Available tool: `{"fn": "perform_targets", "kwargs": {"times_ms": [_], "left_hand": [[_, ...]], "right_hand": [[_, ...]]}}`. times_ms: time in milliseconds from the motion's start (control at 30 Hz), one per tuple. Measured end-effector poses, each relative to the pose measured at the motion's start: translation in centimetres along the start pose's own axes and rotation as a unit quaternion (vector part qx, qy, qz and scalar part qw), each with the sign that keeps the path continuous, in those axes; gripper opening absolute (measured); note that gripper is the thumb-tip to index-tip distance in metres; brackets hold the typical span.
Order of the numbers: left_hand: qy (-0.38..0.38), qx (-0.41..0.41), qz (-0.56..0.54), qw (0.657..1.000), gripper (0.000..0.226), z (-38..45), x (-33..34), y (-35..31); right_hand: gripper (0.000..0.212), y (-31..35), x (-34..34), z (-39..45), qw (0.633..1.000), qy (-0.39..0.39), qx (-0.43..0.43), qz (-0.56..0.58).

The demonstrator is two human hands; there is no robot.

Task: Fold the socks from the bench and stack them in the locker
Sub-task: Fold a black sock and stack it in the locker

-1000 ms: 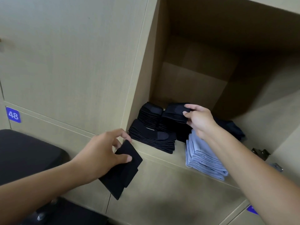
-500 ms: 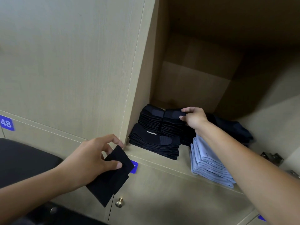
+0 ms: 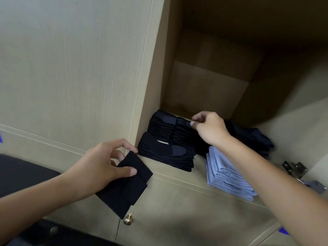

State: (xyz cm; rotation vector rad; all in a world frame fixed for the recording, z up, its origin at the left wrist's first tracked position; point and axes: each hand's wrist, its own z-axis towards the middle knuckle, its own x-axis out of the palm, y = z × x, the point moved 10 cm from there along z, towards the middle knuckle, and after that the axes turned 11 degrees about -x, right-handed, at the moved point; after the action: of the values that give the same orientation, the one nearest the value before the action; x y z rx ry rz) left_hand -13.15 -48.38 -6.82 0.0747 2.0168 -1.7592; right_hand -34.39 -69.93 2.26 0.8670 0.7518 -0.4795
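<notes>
My right hand [image 3: 209,127] now sits above the rear dark sock stack [image 3: 175,128], fingers curled and off the top sock it gripped a second ago. My left hand [image 3: 104,164] brings its folded black sock [image 3: 124,189] closer to the locker [image 3: 177,176] edge.

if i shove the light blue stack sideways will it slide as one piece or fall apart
Probably it shears apart: the blue stack is loose folded cloth layers, already leaning and fanned toward the shelf edge. It looks soft and light, so a low, broad push may move it. A push near the top would likely just slide the upper layers off.
</notes>
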Motion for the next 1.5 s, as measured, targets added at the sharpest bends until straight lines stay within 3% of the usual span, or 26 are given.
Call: {"fn": "perform_targets", "kwargs": {"times_ms": [100,200,267,433,567,867,1100,1300,1500], "left_hand": [[0.008,0.0,-0.048,0.999,0.033,0.0,0.3,-0.5],[-0.001,0.004,-0.073,0.997,0.033,-0.1,0.3,-1.0],[-0.007,0.007,-0.091,0.996,0.031,-0.1,0.2,-1.2],[-0.009,0.012,-0.146,0.989,0.028,-0.1,0.3,-1.8],[-0.036,0.019,-0.166,0.985,0.026,-0.5,-0.3,-2.2],[-0.05,0.004,-0.167,0.985,0.03,-1.5,-0.9,-1.9],[0.011,-0.016,-0.112,0.993,0.035,-1.9,0.6,-2.0],[0.064,-0.01,-0.069,0.995,0.026,-2.8,2.7,-3.0],[0.036,-0.02,-0.076,0.996,0.021,-2.4,2.6,-3.0]], "right_hand": [[0.014,3.4,0.8,-3.2,0.997,0.044,-0.055,0.039],[0.02,5.9,3.9,-7.3,0.969,0.192,-0.07,0.14],[0.028,6.4,5.7,-9.6,0.951,0.263,-0.063,0.15],[0.038,6.9,7.4,-12.4,0.921,0.326,-0.032,0.213],[0.022,7.4,7.8,-12.9,0.901,0.332,-0.026,0.277],[0.029,8.1,7.4,-12.7,0.879,0.315,0.001,0.359],[0.032,7.4,5.9,-11.5,0.918,0.232,0.006,0.322],[0.032,8.6,5.3,-11.7,0.915,0.214,-0.034,0.34],[0.033,8.7,4.9,-11.6,0.917,0.188,-0.032,0.351]]}}
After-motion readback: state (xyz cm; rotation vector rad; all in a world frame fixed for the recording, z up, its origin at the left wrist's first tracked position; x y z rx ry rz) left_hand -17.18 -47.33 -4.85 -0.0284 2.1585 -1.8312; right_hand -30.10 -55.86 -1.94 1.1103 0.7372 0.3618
